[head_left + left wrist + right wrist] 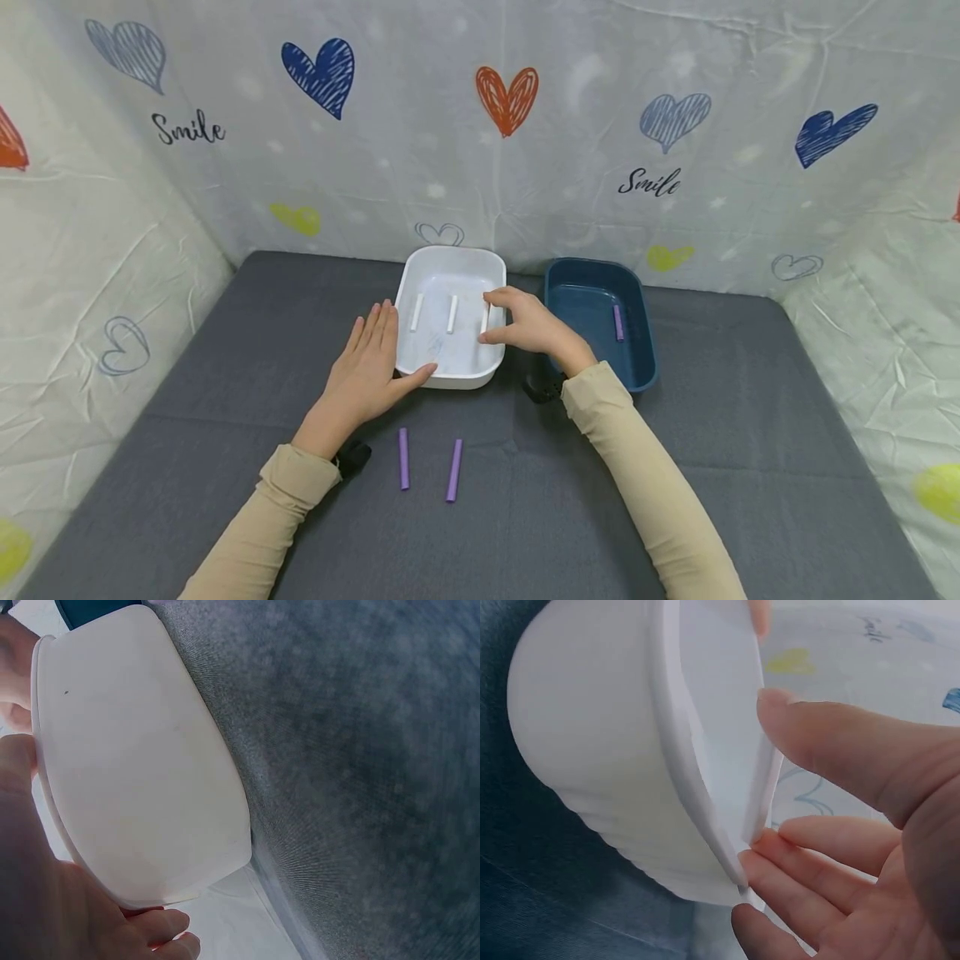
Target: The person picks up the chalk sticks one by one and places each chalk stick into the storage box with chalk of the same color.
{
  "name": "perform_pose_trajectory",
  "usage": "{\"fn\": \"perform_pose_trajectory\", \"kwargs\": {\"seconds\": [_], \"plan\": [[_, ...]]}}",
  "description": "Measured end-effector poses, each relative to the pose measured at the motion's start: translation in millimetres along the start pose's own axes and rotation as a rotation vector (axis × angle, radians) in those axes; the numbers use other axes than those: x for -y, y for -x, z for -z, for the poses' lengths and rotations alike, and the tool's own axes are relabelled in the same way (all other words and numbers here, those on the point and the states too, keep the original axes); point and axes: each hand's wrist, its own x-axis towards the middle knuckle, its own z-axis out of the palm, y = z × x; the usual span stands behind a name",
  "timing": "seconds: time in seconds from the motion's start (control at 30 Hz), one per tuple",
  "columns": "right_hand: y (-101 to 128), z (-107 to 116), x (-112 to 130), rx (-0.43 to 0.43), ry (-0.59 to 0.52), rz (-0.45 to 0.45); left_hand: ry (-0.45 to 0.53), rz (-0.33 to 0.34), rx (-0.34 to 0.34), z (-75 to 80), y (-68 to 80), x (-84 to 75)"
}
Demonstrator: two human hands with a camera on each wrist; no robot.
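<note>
A white tray (450, 382) stands on the table with two short white sticks lying in it, one on the left (416, 312) and one in the middle (452, 314). My right hand (534, 323) reaches over its right side and holds a third white stick (485, 317) lengthwise, thumb at the near end and fingers at the far end. With fingers straight, my left hand (363, 367) rests against the tray's left side, its thumb over the near rim. The left wrist view shows the tray's outer wall (142, 765) beside that hand.
A dark blue tray (647, 358) stands to the right, a purple stick (618, 322) inside it and my right forearm over its near left corner. Two more purple sticks, left (404, 458) and right (454, 471), lie on the grey table cloth nearer me. A printed curtain hangs behind.
</note>
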Motion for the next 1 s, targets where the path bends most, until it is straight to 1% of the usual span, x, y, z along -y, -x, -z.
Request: {"fn": "perform_pose_trajectory", "kwargs": {"seconds": [0.13,0.37,0.43,0.5,0.77,1.0], "plan": [[-7.9,2.7,5.3,0.033,0.038,-0.058,-0.002,0.0,-0.002,-0.4,0.6,0.2],[-27.9,5.5,10.5,0.082,0.117,-0.093,-0.003,0.0,-0.005,-0.5,0.8,1.5],[-32.6,5.7,11.5,0.094,0.136,-0.117,-0.006,0.0,-0.009,-0.6,0.9,1.3],[-36.5,5.7,12.5,0.099,0.151,-0.147,-0.006,-0.001,-0.011,-0.3,0.9,0.9],[-49.5,4.1,12.3,0.101,0.185,-0.217,-0.015,0.002,-0.018,0.1,0.7,-0.1],[-57.6,1.7,8.8,0.098,0.208,-0.293,-0.014,0.001,-0.005,0.5,1.5,-1.1]]}}
